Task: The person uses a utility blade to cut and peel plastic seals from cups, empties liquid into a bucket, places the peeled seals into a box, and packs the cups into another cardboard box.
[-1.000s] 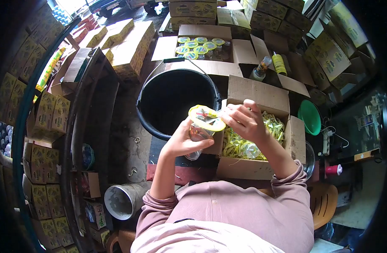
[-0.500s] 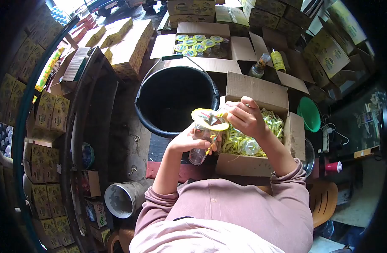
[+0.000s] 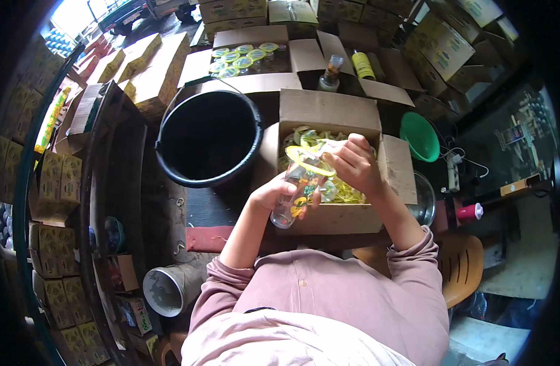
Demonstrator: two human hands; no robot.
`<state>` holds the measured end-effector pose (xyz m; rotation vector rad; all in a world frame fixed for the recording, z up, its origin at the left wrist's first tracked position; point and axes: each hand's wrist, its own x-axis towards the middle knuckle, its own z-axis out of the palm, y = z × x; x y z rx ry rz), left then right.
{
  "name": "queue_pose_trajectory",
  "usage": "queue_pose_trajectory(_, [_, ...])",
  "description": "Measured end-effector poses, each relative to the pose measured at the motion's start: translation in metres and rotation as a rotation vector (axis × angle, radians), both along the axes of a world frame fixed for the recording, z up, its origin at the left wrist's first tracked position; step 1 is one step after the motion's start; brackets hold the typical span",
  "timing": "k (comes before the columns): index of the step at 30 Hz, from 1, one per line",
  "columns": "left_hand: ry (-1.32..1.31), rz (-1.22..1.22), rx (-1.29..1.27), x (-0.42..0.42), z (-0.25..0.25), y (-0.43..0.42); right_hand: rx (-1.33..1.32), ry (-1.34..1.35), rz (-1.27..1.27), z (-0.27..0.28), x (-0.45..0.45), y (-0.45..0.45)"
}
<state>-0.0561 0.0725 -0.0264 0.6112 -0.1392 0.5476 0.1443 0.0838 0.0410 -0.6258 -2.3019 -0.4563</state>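
Note:
My left hand (image 3: 272, 193) is wrapped round the body of a clear glass bottle (image 3: 299, 196) printed with lemons and leaves, which tilts with its base toward me. A round yellow-rimmed paper tag (image 3: 321, 169) sits around the bottle's upper end. Just beyond it, my right hand (image 3: 355, 165) pinches with thumb and fingers; what they grip is too small to make out. Behind and under both hands stands an open carton (image 3: 338, 219) of yellow-green shredded strips (image 3: 351, 194), with part of a clear glass item among them.
A black bucket (image 3: 255, 143) with a wire handle stands to the left. Farther back, an open carton (image 3: 250, 36) holds several tagged bottles (image 3: 238, 61). On the right are a green bowl (image 3: 419, 137), a power strip (image 3: 453, 174) and a pink spool (image 3: 467, 212). Printed cartons (image 3: 60, 177) are stacked left.
The view has shifted right, so the surroundings appear farther left. The bottle has turned in my left hand, showing its printed front. My right hand stays pinched close to the tag.

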Motion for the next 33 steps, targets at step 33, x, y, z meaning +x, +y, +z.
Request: queue_pose_trajectory(33, [0.464, 0.168, 0.200, 0.103, 0.000, -0.010, 0.009, -0.076, 0.124, -0.019, 0.117, -0.006])
